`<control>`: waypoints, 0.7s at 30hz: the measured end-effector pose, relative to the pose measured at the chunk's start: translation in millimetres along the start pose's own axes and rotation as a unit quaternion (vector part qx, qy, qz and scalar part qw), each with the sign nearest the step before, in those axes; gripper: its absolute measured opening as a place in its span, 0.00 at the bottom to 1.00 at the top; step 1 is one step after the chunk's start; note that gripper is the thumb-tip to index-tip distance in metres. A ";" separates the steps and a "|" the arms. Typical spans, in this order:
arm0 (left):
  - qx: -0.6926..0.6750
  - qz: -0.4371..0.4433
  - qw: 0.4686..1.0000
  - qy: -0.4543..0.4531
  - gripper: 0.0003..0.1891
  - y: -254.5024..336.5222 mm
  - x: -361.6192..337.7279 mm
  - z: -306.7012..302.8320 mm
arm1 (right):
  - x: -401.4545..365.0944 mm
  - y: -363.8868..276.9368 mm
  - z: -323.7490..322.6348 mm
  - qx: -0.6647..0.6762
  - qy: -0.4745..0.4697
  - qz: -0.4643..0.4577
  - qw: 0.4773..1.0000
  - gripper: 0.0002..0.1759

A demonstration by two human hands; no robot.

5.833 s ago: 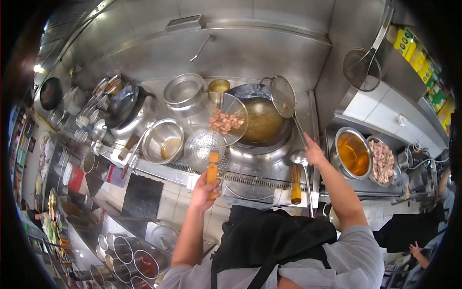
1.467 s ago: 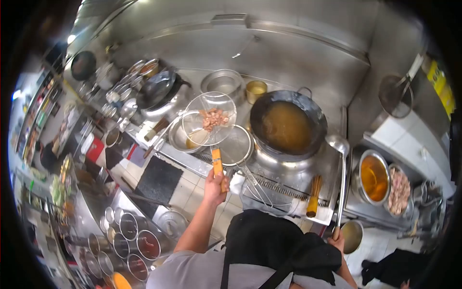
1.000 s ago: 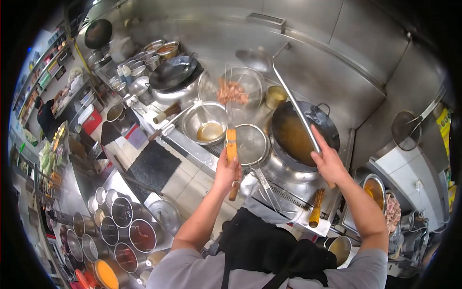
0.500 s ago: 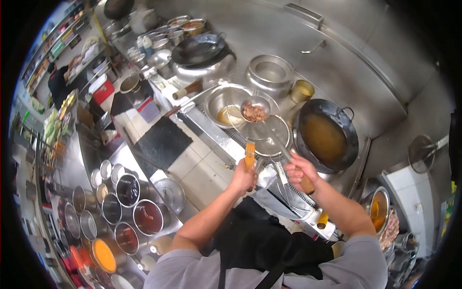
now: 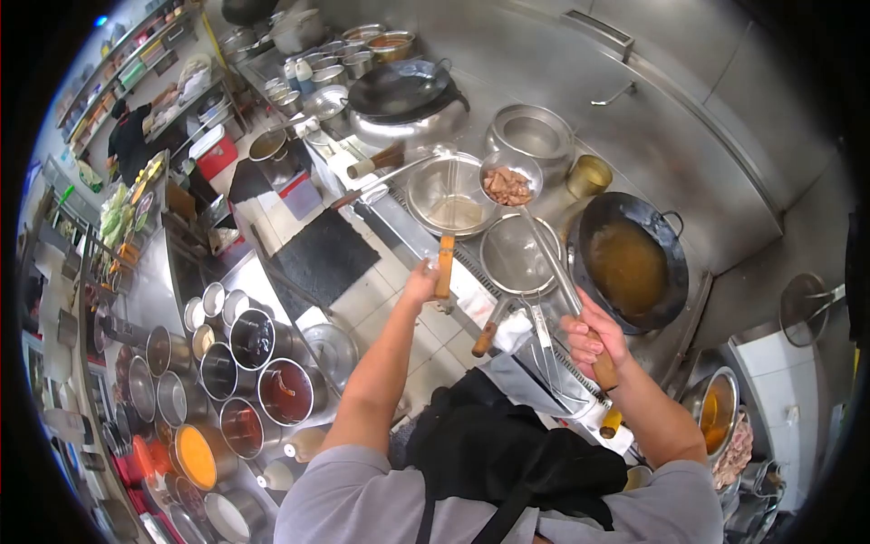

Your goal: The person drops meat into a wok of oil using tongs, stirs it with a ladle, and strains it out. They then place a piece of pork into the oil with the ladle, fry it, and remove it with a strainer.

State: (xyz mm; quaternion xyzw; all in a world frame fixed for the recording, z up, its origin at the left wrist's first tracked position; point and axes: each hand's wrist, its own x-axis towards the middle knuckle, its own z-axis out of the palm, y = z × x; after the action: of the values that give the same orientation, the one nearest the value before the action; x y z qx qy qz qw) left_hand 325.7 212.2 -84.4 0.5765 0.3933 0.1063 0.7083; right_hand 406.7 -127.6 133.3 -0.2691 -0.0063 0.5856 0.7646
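Note:
My right hand is wrapped round the wooden end of a long-handled ladle. Pieces of meat fill the bowl of the ladle, which is raised near the back of the stove. My left hand grips the upright wooden handle of a utensil. Its thin metal end reaches over a steel basin with a little liquid inside, and its exact kind is hard to make out. Between my hands, a round mesh strainer rests on the counter, apart from both hands.
A black wok of brownish oil or broth sits to the right. Behind stand a steel pot and a brass-coloured can. A brush lies left of the basin. Several sauce pots crowd the left counter. Another person works far left.
My left hand has moved left with its utensil, away from the ladle. My right hand has shifted slightly right and down, and the ladle no longer overlaps the strainer and basin as much.

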 end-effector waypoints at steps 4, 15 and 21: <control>0.180 0.157 0.966 0.099 0.35 -33.1 -26.2 -27.9 | -33.1 -12.2 -14.0 -0.077 -0.001 -0.001 0.997 0.35; 0.381 -0.187 0.904 0.045 0.27 -341.0 -382.3 -52.9 | -28.3 -26.6 -46.1 -0.131 -0.085 0.179 0.971 0.36; 0.067 -0.464 0.830 0.301 0.18 -389.2 -590.2 -31.2 | 1.6 45.2 1.7 -0.135 -0.146 0.338 0.920 0.38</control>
State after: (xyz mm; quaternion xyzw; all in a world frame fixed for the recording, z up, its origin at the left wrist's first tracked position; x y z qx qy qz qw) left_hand -207.7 -243.1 -179.0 0.3117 0.8143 -0.0935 0.4807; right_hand 366.3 -117.8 115.3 -0.2672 -0.1056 0.8355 0.4683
